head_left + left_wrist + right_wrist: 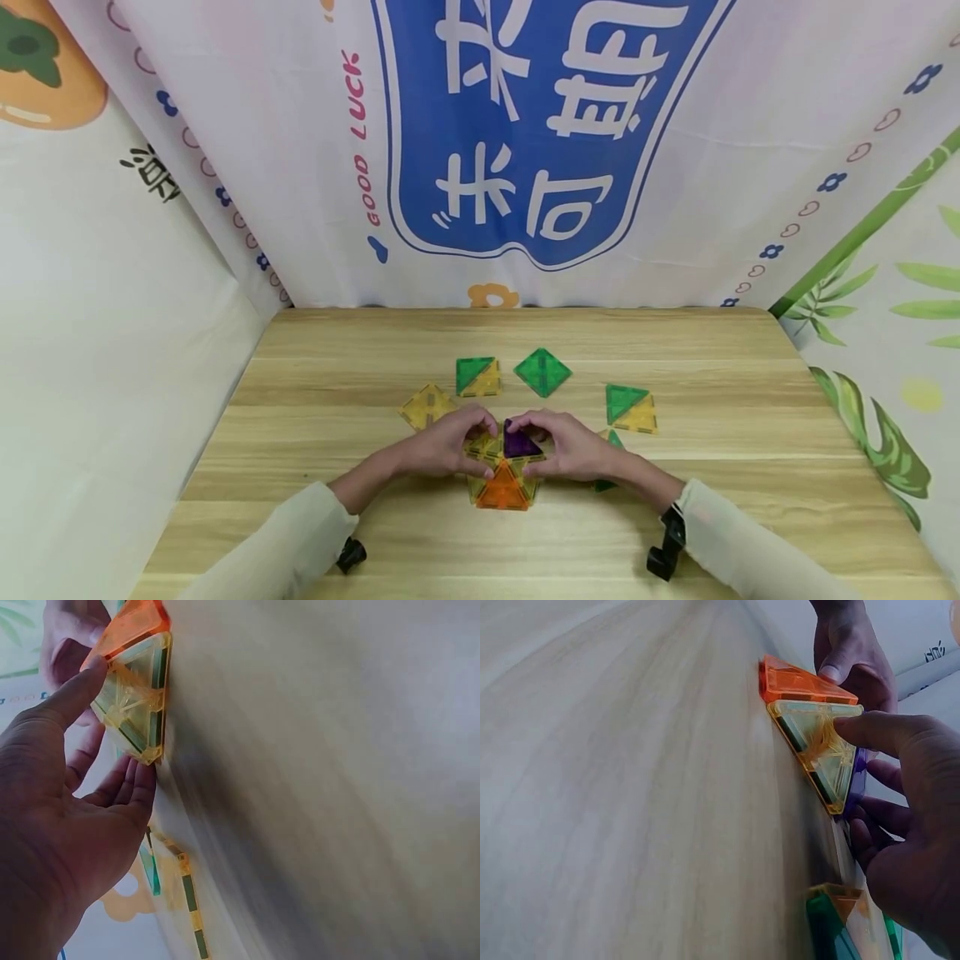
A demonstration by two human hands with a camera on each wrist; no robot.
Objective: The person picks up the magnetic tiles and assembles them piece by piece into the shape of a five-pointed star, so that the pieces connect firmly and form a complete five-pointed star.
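Left hand (450, 443), right hand (566, 446), each grip seemingly pinching a tile cluster (815, 742), orange triangle (503, 492) in front, purple triangle (521, 443) behind.

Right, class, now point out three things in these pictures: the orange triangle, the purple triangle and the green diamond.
Orange triangle (503, 491): head view, middle of its face.
Purple triangle (520, 443): head view, its visible face.
Green diamond (542, 372): head view, its centre.

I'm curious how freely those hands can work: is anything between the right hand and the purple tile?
Nothing visible is in the way: the right hand has its fingers on the purple tile, and its thumb touches a yellow tile. The green diamond lies apart, beyond the hands.
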